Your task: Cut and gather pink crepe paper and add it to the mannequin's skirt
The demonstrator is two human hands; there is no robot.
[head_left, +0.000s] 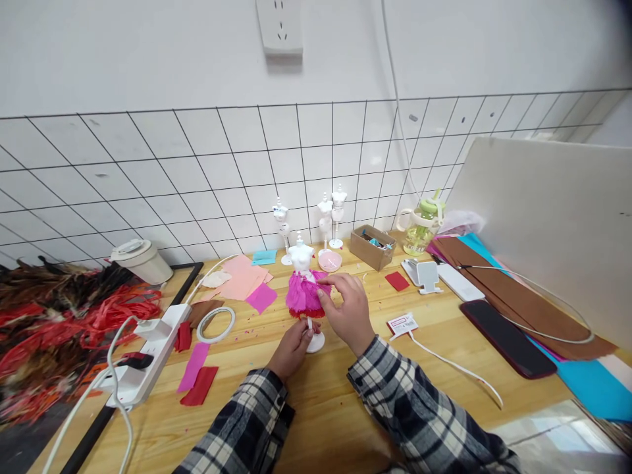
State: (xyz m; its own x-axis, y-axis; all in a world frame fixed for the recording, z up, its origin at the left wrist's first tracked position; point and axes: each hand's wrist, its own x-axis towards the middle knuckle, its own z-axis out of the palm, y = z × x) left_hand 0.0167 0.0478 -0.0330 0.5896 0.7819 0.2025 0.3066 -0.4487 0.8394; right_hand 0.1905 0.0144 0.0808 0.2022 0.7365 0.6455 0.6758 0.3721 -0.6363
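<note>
Magenta skirt (300,293) already circles the mannequin's (300,257) waist, bust above bare; my left hand (290,347) grips its stand (316,342), right hand (348,308) pinches the skirt.

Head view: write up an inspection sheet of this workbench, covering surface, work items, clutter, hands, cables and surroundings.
Surface: wooden table, small pink and red scraps scattered on it.
Work items: white dress-form mannequin, upright, wearing a red-hemmed magenta skirt.
Clutter: white tape roll, cardboard box, smartphone, green-lidded cup.
Grip: left hand holds the mannequin's pole; right hand has thumb and index finger at the skirt's edge.
Cables: white cables at the power strip; another beside a red-and-white tag.
Surroundings: white tiled wall, wall socket, three more dress forms.
</note>
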